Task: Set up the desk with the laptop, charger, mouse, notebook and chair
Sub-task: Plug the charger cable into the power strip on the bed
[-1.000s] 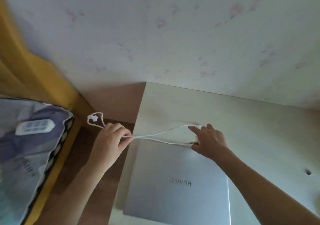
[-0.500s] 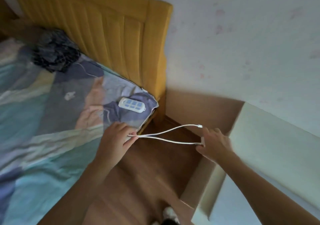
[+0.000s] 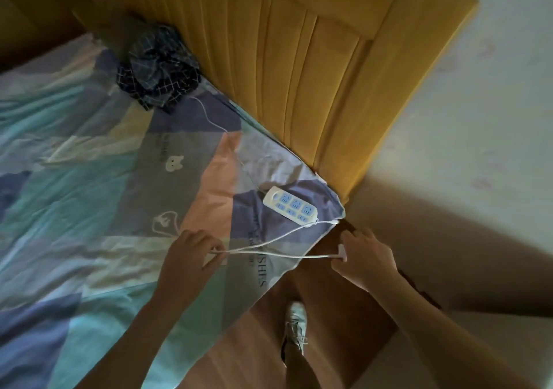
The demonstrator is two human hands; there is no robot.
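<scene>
While both hands hang over the corner of the bed [image 3: 89, 209], the head view shows a white charger cable [image 3: 269, 252] strung between them in two strands. The left hand [image 3: 188, 257] sits over the patterned bedsheet, its fingers [image 3: 214, 257] pinched closed on the bunched part of the cable. The right hand [image 3: 366, 258] is over the wooden floor [image 3: 248, 355] just beside the bed corner, its fingers curled around the white charger plug [image 3: 342, 252] at the end of the lower strand. The upper strand runs up to a small connector tip [image 3: 335, 222] that hangs free near the corner of the sheet, just beside a white power strip [image 3: 290, 206] with blue sockets. That strip lies flat on the bed near the corner, and its own thin cord [image 3: 209, 119] trails away across the sheet toward a crumpled dark checked cloth [image 3: 158, 68] lying against the yellow padded headboard [image 3: 299, 74]. Below the hands, one foot in a light sneaker [image 3: 296, 326] stands on the floor. A pale wall [image 3: 478, 119] fills the right side.
</scene>
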